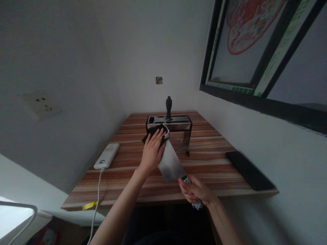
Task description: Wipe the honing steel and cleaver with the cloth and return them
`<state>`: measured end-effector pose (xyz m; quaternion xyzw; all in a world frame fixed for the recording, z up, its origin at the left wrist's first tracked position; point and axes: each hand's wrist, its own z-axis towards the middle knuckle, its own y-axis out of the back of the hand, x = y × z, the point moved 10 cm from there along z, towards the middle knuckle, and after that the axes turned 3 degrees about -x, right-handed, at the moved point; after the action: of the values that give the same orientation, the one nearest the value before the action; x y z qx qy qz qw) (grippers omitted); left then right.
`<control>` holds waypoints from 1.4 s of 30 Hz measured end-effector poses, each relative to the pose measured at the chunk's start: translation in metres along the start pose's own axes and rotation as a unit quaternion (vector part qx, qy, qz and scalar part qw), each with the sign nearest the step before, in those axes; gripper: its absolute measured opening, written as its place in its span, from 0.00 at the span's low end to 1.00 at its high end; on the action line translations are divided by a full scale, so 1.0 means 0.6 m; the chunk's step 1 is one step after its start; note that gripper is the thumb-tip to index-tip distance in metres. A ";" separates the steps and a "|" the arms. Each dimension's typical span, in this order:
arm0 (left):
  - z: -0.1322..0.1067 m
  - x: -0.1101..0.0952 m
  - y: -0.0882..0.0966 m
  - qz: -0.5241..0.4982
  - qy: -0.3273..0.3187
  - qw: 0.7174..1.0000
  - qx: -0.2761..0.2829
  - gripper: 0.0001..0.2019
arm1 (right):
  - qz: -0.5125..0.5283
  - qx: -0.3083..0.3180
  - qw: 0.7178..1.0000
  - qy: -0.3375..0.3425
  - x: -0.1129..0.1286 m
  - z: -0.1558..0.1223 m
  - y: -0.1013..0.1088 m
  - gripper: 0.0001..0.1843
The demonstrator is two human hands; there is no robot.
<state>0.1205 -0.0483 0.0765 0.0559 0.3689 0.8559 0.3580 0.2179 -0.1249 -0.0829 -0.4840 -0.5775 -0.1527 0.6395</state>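
My right hand (196,191) is closed round the handle of a broad steel cleaver (170,162), whose blade points away from me over the wooden table (204,163). My left hand (152,150) presses a black cloth (154,132) with a white edge against the far end of the blade, fingers curled over the cloth. Just behind stands a metal knife block (178,126) with a black-handled knife (168,106) upright in one slot.
A white power bank (106,156) with a white cable (96,200) lies at the table's left. A black phone (249,170) lies near the right wall. White walls close in on three sides; a wall socket (41,103) at left, a framed picture (260,44) at right.
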 end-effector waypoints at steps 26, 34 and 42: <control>-0.148 -0.142 -0.063 -0.037 -0.060 0.993 0.092 0.24 | 0.025 -0.032 0.999 0.032 -0.004 0.001 0.020 0.22; -0.163 -0.158 -0.064 -0.056 -0.049 0.992 0.098 0.24 | 0.029 -0.037 0.999 0.024 -0.012 0.001 0.027 0.25; -0.154 -0.154 -0.061 -0.051 -0.070 0.989 0.117 0.22 | 0.038 -0.036 0.998 0.029 -0.011 0.002 0.026 0.23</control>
<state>0.1762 -0.1460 0.0010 0.1385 0.4425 0.7819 0.4168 0.2272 -0.1188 -0.0958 -0.5235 -0.5343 -0.1629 0.6433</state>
